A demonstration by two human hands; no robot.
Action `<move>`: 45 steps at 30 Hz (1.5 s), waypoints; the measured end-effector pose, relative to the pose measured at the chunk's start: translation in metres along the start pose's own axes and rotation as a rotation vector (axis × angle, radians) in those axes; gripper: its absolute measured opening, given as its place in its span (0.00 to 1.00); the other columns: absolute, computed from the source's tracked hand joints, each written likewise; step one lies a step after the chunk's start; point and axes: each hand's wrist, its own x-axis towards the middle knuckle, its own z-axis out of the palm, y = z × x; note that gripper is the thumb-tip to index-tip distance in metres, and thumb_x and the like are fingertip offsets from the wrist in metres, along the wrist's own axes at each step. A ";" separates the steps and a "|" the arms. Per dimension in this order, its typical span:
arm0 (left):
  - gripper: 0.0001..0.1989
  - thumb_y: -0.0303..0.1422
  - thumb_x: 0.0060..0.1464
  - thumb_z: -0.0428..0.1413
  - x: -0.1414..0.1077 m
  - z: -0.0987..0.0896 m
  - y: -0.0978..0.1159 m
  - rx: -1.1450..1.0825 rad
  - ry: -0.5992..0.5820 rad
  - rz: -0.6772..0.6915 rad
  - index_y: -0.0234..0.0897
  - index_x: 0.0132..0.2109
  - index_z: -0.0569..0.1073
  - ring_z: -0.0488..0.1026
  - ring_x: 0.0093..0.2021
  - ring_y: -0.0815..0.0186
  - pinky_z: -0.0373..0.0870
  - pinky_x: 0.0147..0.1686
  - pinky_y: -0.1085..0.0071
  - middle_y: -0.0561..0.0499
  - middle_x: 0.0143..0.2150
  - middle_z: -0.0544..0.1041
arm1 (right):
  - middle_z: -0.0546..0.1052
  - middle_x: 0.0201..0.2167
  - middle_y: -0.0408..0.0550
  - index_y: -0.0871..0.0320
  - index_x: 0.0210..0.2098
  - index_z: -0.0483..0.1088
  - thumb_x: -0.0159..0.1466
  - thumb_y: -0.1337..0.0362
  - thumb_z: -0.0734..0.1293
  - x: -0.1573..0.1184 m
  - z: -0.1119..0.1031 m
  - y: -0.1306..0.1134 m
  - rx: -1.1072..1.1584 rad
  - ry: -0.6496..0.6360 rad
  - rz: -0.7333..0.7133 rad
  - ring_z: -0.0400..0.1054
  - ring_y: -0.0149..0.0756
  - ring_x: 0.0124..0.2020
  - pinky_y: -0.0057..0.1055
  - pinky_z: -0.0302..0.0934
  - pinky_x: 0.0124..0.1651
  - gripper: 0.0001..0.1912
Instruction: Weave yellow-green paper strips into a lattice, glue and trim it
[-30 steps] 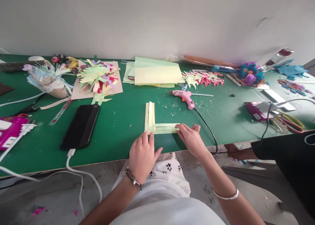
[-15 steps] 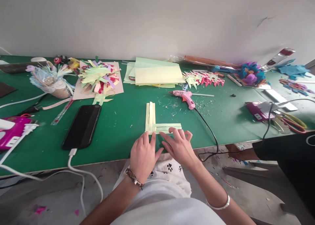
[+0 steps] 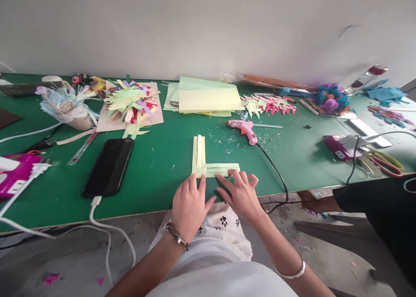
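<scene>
In front of me on the green table, pale yellow paper strips point(image 3: 199, 150) run away from me and cross pale green paper strips point(image 3: 224, 168) that lie to the right, making an L shape. My left hand point(image 3: 189, 201) lies with its fingertips at the crossed corner, fingers stretched out and thumb apart. My right hand point(image 3: 239, 193) has its fingers spread, the tips at the near edge of the green strips. Neither hand has anything in its grip. Beyond the strips lies a pink glue gun point(image 3: 243, 128) with a glue stick in its back.
A black phone point(image 3: 108, 167) on a white cable lies at the left. Farther back are loose paper strips point(image 3: 131, 100), stacked paper sheets point(image 3: 208, 98) and a woven paper piece point(image 3: 271, 104). Scissors point(image 3: 386, 160) lie right. A person's dark sleeve point(image 3: 383, 201) shows at the right edge.
My right hand has slid slightly to the right along the green strips. The left hand and the paper strips have stayed in place.
</scene>
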 end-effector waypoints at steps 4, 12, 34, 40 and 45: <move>0.24 0.41 0.53 0.54 0.000 0.001 0.000 -0.015 0.004 -0.005 0.32 0.55 0.67 0.70 0.46 0.54 0.70 0.43 0.62 0.37 0.48 0.69 | 0.68 0.39 0.49 0.50 0.47 0.69 0.66 0.57 0.53 -0.006 0.003 0.008 -0.037 0.055 0.027 0.58 0.35 0.35 0.37 0.40 0.39 0.17; 0.24 0.41 0.54 0.53 0.000 0.001 0.000 -0.017 0.008 0.000 0.32 0.54 0.67 0.70 0.46 0.54 0.69 0.42 0.62 0.37 0.49 0.69 | 0.70 0.36 0.47 0.52 0.44 0.71 0.67 0.60 0.53 -0.017 0.005 0.026 -0.088 0.151 0.038 0.59 0.34 0.34 0.37 0.39 0.38 0.17; 0.24 0.41 0.54 0.53 -0.001 0.001 -0.001 -0.005 0.012 0.001 0.33 0.55 0.67 0.69 0.46 0.54 0.69 0.42 0.61 0.38 0.48 0.68 | 0.69 0.40 0.49 0.51 0.47 0.70 0.66 0.58 0.54 -0.016 -0.006 0.018 -0.040 0.198 -0.060 0.59 0.37 0.36 0.38 0.42 0.39 0.17; 0.23 0.43 0.55 0.52 -0.001 0.004 -0.005 -0.022 0.022 0.015 0.36 0.55 0.67 0.68 0.46 0.55 0.68 0.42 0.61 0.40 0.48 0.68 | 0.68 0.44 0.52 0.54 0.51 0.66 0.66 0.54 0.52 -0.007 0.002 0.000 0.030 -0.002 -0.066 0.57 0.39 0.40 0.39 0.42 0.43 0.21; 0.26 0.42 0.54 0.52 -0.002 0.005 -0.005 -0.020 0.026 0.027 0.34 0.57 0.64 0.68 0.46 0.55 0.68 0.42 0.61 0.39 0.48 0.69 | 0.68 0.43 0.52 0.55 0.51 0.66 0.66 0.56 0.51 -0.008 0.003 0.000 0.067 -0.015 -0.049 0.57 0.39 0.40 0.39 0.43 0.43 0.21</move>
